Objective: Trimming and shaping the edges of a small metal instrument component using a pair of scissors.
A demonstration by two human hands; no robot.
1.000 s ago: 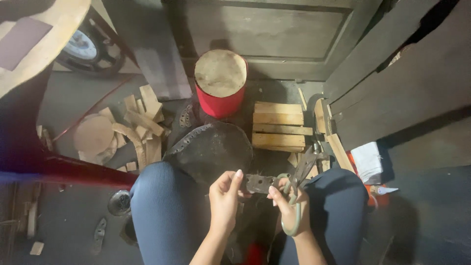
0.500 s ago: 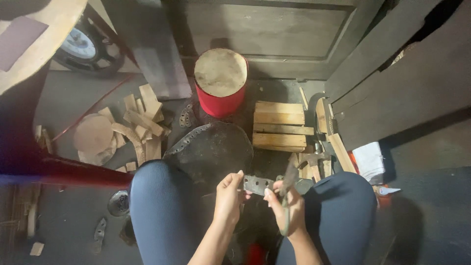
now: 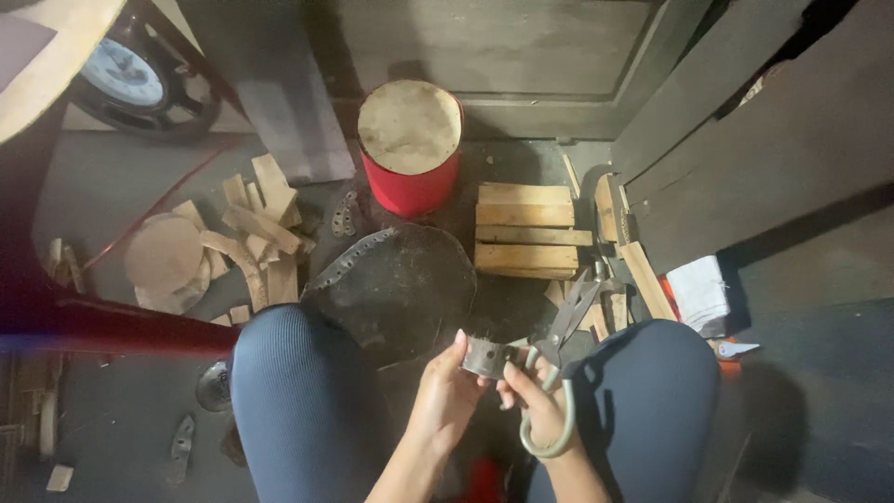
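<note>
Left hand [image 3: 445,396] of mine is pinched shut on a small dark strip of leather [image 3: 488,357], thumb under and fingers over its near end, holding it level between my knees so the free end faces the blades. My right hand [image 3: 540,410] is closed through the pale looped handle of the shears [image 3: 562,346], its forefinger also steadying the strip, and the blades point up and to the far right, partly apart, just beside the strip's right end; I judge the strip is held taut like this so the cut lands clean. Both hands sit close together over the gap between my thighs [image 3: 303,401], which fence them in left and right, so the open room lies far, toward the floor. Just beyond them lies a big dark round hide [image 3: 400,289] with a studded edge, its near rim tucked under my left knee. Farther off stands a red drum [image 3: 411,144] with a pale skin top, and to its right a slatted wooden block [image 3: 531,230]. Wood offcuts [image 3: 256,233] lie scattered to the far left, well apart from my hands, and a white cloth [image 3: 700,292] rests on the right.
</note>
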